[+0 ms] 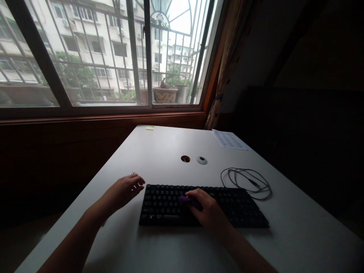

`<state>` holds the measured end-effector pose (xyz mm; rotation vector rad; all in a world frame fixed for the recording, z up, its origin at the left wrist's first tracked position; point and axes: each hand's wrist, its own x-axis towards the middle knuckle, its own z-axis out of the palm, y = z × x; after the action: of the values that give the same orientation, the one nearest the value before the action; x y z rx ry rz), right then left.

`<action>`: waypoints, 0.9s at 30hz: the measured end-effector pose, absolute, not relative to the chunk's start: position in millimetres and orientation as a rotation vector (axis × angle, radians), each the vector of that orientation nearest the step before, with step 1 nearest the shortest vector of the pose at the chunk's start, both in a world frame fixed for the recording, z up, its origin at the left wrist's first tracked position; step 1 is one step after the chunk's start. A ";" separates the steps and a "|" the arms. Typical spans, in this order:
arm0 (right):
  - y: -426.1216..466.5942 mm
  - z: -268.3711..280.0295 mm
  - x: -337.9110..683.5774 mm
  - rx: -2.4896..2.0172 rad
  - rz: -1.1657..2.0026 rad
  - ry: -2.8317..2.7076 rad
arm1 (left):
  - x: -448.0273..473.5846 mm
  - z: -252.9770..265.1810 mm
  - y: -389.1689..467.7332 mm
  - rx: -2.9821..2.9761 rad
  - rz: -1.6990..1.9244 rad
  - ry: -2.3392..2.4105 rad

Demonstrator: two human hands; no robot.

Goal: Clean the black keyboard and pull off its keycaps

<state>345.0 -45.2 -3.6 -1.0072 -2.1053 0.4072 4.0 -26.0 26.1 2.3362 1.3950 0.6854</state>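
Observation:
A black keyboard [167,204] lies across the near part of the white table [162,148]. Over its middle keys my right hand [204,206] is closed on a small dark purple object [184,199]. Only one end of that object shows past the fingers, so its kind is unclear. My left hand [129,187] hovers just off the keyboard's upper left corner, fingers bent loosely and apart, with nothing visible in them. Partly hidden behind the left hand is a small shiny thing [132,173], too small to name.
A coiled black cable [269,187] lies behind the keyboard's right end. Farther back are a round table hole [185,159], its white cover [201,160], a printed sheet [231,140] and yellow sticky notes [149,128]. Beyond the table stands a barred window [113,57].

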 end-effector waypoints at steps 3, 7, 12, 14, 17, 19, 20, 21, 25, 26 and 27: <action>-43.5 2.3 346.0 -1.035 0.433 -2.112 | 17.7 40.1 -47.0 2.462 0.596 1.379; -37.7 16.1 339.6 -1.000 0.446 -2.145 | 31.8 23.5 -74.5 2.654 0.707 1.238; -14.7 26.5 297.6 -0.847 0.428 -2.264 | 28.5 -12.1 -89.7 2.825 0.746 1.106; -0.6 24.6 271.0 -0.797 0.380 -2.318 | 26.5 -18.1 -89.6 2.850 0.742 1.097; 17.8 18.5 233.0 -0.732 0.264 -2.464 | 25.9 -22.2 -86.5 2.878 0.717 1.121; 24.8 15.9 217.4 -0.696 0.143 -2.581 | 26.0 -24.5 -84.3 2.889 0.674 1.146; 26.7 15.8 214.1 -0.674 0.085 -2.639 | 26.0 -25.6 -83.5 2.893 0.658 1.156; 27.7 16.3 213.7 -0.655 0.034 -2.690 | 26.0 -26.5 -82.8 2.897 0.648 1.159; 27.4 21.7 233.1 -0.613 -0.080 -2.802 | 26.7 -28.5 -82.1 2.900 0.670 1.154; 26.8 22.6 240.1 -0.610 -0.096 -2.807 | 27.2 -28.7 -82.1 2.897 0.677 1.146; 26.2 23.2 246.9 -0.609 -0.104 -2.810 | 27.9 -29.0 -82.1 2.894 0.681 1.138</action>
<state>246.9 26.2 23.2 -0.6092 -2.8099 -0.1040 27.9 -82.1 -29.0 2.8943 1.1383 0.6810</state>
